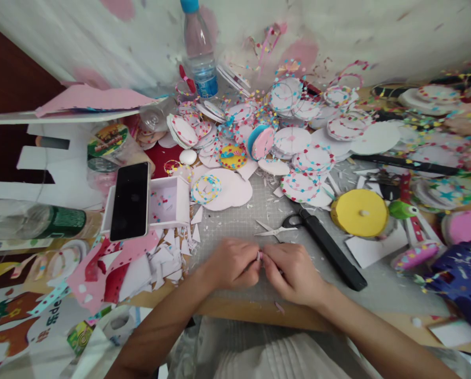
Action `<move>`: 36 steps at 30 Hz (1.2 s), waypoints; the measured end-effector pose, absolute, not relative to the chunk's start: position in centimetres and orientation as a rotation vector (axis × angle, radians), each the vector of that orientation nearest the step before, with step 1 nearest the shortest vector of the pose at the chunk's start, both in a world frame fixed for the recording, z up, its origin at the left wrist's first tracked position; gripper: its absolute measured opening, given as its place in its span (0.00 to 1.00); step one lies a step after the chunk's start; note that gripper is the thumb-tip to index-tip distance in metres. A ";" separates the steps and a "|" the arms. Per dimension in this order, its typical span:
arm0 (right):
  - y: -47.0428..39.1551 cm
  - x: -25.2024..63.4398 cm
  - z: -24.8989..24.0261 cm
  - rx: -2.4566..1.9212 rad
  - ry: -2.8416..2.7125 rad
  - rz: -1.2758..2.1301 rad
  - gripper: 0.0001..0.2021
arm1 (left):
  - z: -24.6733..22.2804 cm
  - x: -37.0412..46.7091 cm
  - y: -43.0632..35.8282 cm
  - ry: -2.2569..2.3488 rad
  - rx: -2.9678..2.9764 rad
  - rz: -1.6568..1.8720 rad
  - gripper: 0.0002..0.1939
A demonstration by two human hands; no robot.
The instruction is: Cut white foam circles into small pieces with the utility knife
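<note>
My left hand (238,263) and my right hand (292,271) meet over the front edge of the grey cutting mat (227,226). Both are closed, fingertips pinching together at a small pink-and-white piece (261,256). Most of that piece is hidden by the fingers, so its kind does not show. Just beyond the fingers lie scissors (277,230) with their blades apart. A black box cutter (332,247) rests right of them, slanting toward my right forearm.
White paper discs with colourful dotted strips (306,158) pile up at the back. A phone (130,200) lies across a white box (172,202) at left, beside paper scraps (168,263). A water bottle (199,52) stands behind; a yellow disc (359,212) and blue tape dispenser (456,279) sit right.
</note>
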State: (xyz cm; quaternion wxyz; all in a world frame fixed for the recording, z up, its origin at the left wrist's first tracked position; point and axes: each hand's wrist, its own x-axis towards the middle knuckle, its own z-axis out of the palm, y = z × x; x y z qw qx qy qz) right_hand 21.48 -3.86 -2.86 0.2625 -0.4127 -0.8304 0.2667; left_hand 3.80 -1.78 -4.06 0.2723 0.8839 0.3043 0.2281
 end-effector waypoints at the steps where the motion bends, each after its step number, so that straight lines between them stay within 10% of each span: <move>1: -3.9 21.5 -2.8 -1.115 -2.243 0.720 0.14 | -4.1 3.8 -1.8 0.821 2.386 0.615 0.09; 36: -3.1 21.4 -3.3 -1.275 -2.286 0.359 0.16 | -4.3 4.2 -1.7 1.030 2.290 0.926 0.10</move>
